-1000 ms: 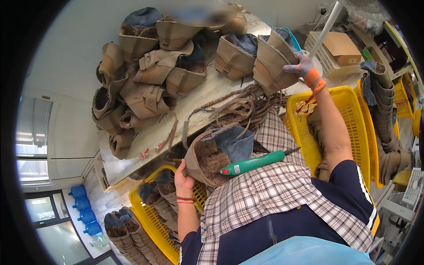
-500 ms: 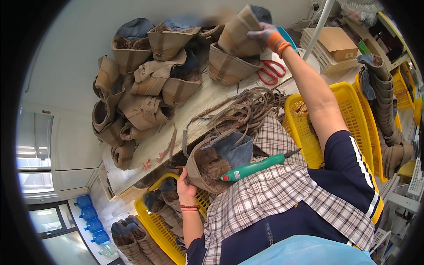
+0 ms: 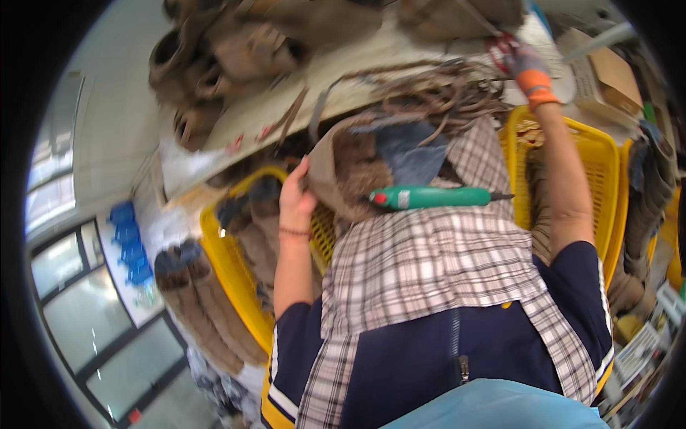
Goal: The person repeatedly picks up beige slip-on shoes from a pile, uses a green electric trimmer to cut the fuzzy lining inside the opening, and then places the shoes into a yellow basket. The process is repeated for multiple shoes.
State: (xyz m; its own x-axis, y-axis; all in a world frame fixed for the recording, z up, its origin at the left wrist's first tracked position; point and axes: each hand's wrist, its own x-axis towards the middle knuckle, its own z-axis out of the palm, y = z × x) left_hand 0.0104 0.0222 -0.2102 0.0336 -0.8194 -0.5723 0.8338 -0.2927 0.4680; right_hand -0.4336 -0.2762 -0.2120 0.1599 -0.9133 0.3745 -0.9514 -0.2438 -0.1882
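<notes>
My bare left hand (image 3: 297,194) grips the edge of a tan shoe upper (image 3: 326,163) with brown fleece lining and a blue-grey inner flap. The upper rests open side up over my lap. A green pen-shaped power tool (image 3: 436,198) with a red end and a thin dark tip lies across my checked apron, against the upper. Out at the table's far right, my right hand (image 3: 527,66), in a grey and orange glove, is closed on the red handles of a pair of scissors (image 3: 501,51). Motion blurs its fingers.
Several tan uppers (image 3: 257,53) are heaped on the table (image 3: 343,93). Cut brown strips (image 3: 429,89) lie at its near edge. Yellow baskets stand at my left (image 3: 236,275) and right (image 3: 604,168). A cardboard box (image 3: 616,79) sits at the far right.
My right hand has let go of a tan upper on the pile and come over to the red scissors. The view has turned and shifted; my left hand keeps its hold.
</notes>
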